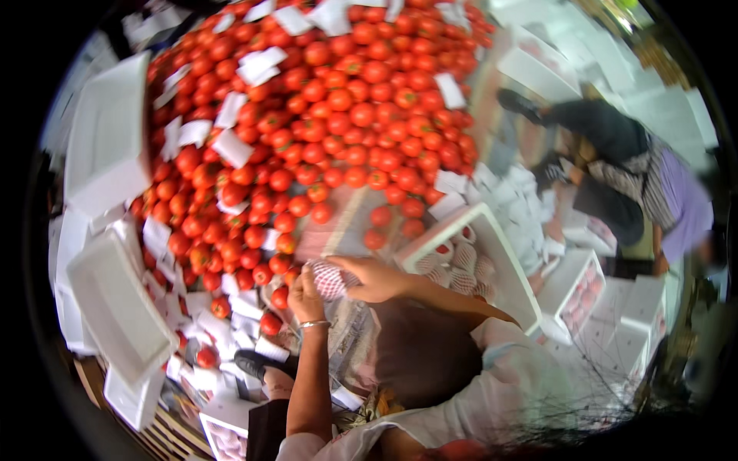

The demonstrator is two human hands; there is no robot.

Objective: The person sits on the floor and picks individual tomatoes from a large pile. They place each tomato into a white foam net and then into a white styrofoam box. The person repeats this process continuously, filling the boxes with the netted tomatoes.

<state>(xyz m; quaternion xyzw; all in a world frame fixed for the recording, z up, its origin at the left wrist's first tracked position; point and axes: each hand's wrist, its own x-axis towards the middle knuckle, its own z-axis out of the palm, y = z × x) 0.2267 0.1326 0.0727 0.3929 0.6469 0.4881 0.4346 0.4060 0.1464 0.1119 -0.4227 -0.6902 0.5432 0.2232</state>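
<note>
Both my hands are on one tomato in a white foam net sleeve [329,279], just in front of the tomato pile. My left hand [305,295], with a bracelet at the wrist, pinches the net's left edge. From the right, my right hand [372,279] wraps its fingers around the other side. A large heap of loose red tomatoes [360,115] spreads beyond them. To the right of my right hand, an open white foam box [513,259] holds several net-wrapped tomatoes [463,280].
White foam boxes [124,311] stand at the left. Flat white foam nets [507,201] lie heaped beyond the open box, and more [232,148] lie on the tomatoes. A co-worker [634,173] sits at the right beside packed boxes [576,294]. Loose tomatoes [271,324] lie near my left forearm.
</note>
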